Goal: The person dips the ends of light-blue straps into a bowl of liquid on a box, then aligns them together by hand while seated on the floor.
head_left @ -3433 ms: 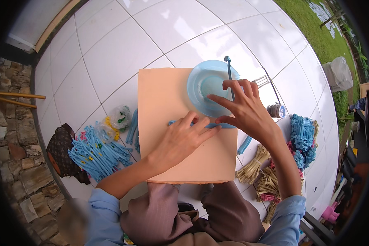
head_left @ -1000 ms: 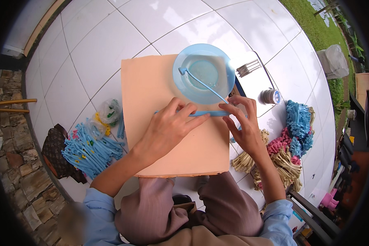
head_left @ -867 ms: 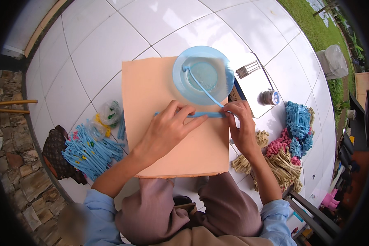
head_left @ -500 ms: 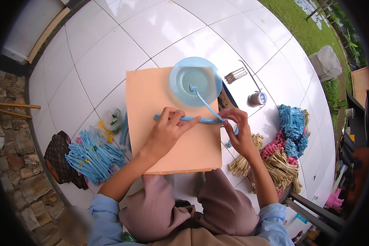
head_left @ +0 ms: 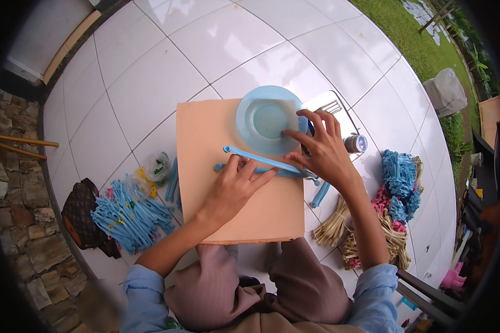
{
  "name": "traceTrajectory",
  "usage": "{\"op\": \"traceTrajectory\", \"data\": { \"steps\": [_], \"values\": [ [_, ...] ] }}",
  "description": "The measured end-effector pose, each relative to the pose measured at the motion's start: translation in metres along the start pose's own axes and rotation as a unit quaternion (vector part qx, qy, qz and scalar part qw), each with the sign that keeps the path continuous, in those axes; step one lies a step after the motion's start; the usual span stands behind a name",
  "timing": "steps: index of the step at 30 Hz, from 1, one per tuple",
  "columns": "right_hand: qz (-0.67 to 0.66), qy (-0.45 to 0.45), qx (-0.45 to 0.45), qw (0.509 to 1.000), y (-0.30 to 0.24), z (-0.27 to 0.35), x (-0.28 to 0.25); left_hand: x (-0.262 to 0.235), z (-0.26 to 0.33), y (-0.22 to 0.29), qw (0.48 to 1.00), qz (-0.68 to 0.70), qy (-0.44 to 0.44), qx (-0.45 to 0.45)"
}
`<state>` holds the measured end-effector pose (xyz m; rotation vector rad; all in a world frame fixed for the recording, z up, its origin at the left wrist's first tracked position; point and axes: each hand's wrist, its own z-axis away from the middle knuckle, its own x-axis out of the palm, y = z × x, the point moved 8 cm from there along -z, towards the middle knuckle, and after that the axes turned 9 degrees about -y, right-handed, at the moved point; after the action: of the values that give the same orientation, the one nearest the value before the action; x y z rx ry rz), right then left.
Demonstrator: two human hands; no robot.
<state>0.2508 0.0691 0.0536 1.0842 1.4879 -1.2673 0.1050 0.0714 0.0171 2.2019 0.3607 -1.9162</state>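
My left hand (head_left: 233, 188) rests on a peach-coloured board (head_left: 244, 222), fingers bent over two light blue strips. The upper strip (head_left: 261, 158) slants down to the right, with a curled end at its left. The lower strip (head_left: 286, 172) lies partly hidden under my left fingers. My right hand (head_left: 325, 144) hovers at the board's right side, fingers apart, over the rim of a translucent blue plate (head_left: 247, 130). I make out nothing held in it. Another short blue piece (head_left: 320, 194) sticks out past the board's right edge.
Left of the board lie a heap of blue strips (head_left: 130, 213), a clear plastic bag (head_left: 156, 166) and a brown patterned bag (head_left: 80, 213). On the right are a fork (head_left: 332, 106), a small round tin (head_left: 355, 143), beige bundles (head_left: 332, 225) and blue bundles (head_left: 399, 172).
The strip that ran from the plate to my right hand now lies along the other strip under my left hand. My right hand has moved up to the plate's edge and spread its fingers.
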Motion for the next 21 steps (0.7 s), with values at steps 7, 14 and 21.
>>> {"op": "traceTrajectory", "data": {
  "steps": [7,14,21],
  "values": [
    [0.036,-0.009,-0.013,0.999,-0.003,-0.003,0.000,-0.002,-0.003,-0.002,0.999,0.036,-0.011,-0.014],
    [0.020,-0.019,-0.005,1.000,-0.002,-0.001,0.002,-0.002,-0.004,-0.002,0.999,0.032,-0.010,-0.011],
    [-0.119,0.161,0.059,0.978,-0.011,0.045,-0.034,0.000,-0.002,-0.002,1.000,0.018,-0.002,-0.008]
  ]
}}
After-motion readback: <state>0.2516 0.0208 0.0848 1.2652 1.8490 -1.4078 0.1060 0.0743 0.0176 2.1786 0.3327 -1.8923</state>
